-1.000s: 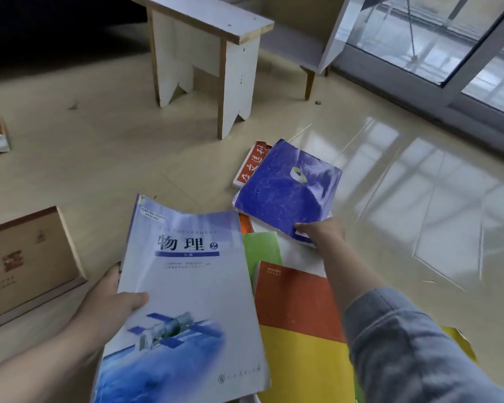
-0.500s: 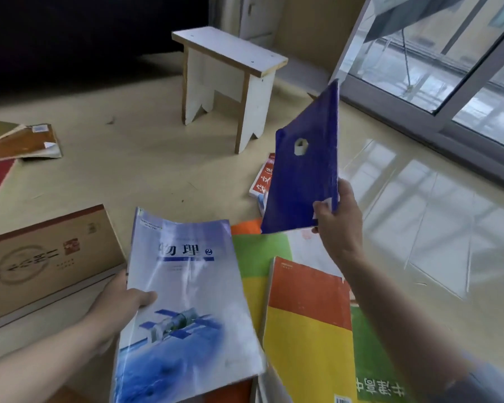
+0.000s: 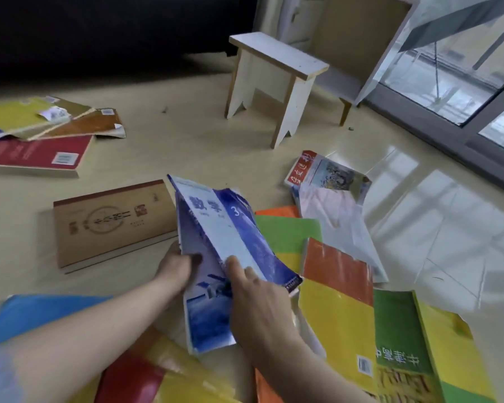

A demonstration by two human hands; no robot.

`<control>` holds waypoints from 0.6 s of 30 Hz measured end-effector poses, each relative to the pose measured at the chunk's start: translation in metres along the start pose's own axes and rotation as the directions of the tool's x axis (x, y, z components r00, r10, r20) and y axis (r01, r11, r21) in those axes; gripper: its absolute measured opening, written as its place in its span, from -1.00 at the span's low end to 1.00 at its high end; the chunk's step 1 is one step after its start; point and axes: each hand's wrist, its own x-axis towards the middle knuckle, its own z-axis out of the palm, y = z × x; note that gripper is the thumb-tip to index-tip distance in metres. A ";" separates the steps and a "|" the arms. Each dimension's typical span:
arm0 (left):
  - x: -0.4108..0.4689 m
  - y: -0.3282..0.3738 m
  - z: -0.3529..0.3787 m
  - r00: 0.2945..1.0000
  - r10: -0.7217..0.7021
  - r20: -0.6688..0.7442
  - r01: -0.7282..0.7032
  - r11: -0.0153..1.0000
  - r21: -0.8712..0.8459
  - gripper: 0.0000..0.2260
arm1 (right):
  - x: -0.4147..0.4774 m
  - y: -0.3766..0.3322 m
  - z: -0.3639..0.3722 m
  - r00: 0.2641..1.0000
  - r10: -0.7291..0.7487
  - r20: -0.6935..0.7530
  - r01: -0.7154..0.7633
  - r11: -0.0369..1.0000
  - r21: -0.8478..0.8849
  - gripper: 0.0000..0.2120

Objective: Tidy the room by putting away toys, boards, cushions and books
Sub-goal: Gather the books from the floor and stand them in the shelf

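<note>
So the shiny tiled floor (image 3: 186, 146) takes up most of the view, with a sliding glass door (image 3: 448, 82) running along the right side. A pale wooden stool (image 3: 277, 58) stands upright near the back, not touching any of the books.

Books are lying all over the place. Bottom right there's an overlapping spread: a green-and-yellow book (image 3: 399, 344) and an orange-and-yellow book (image 3: 338, 315) partly on top of it. A tan book (image 3: 111, 225) lies flat just left of the hands. Further left, a red book (image 3: 35, 154) lies back cover up, and a loose pile of yellow and brown books (image 3: 79, 123) overlaps its far edge. Off to the right, near the stool, a red-spined book (image 3: 332, 173) with a picture on its cover lies on some pale pages.

The two books being collected are up off the floor in the middle. A light blue textbook (image 3: 207, 315) is underneath, tilted, with a dark blue book (image 3: 245, 237) lying askew on top of it. The left hand (image 3: 175, 269) grips the textbook's left edge, thumb on the cover. The right hand (image 3: 259, 306) pinches the dark blue book at its near end, thumb on top.
</note>
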 end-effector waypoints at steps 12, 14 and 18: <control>0.007 -0.017 -0.011 0.995 -0.043 0.094 0.058 0.985 -0.163 -0.34 | 0.000 -0.007 0.033 0.953 -0.050 0.298 -0.055 0.941 0.334 -0.72; 0.008 -0.019 -0.014 0.991 -0.035 0.132 0.056 0.986 -0.157 -0.36 | 0.000 -0.003 0.025 0.909 -0.109 0.402 -0.100 0.880 0.464 -0.74; 0.018 -0.028 -0.018 0.994 -0.064 0.087 0.074 0.990 -0.118 -0.49 | 0.028 0.056 0.009 0.991 0.056 0.124 -0.107 0.881 0.461 -0.71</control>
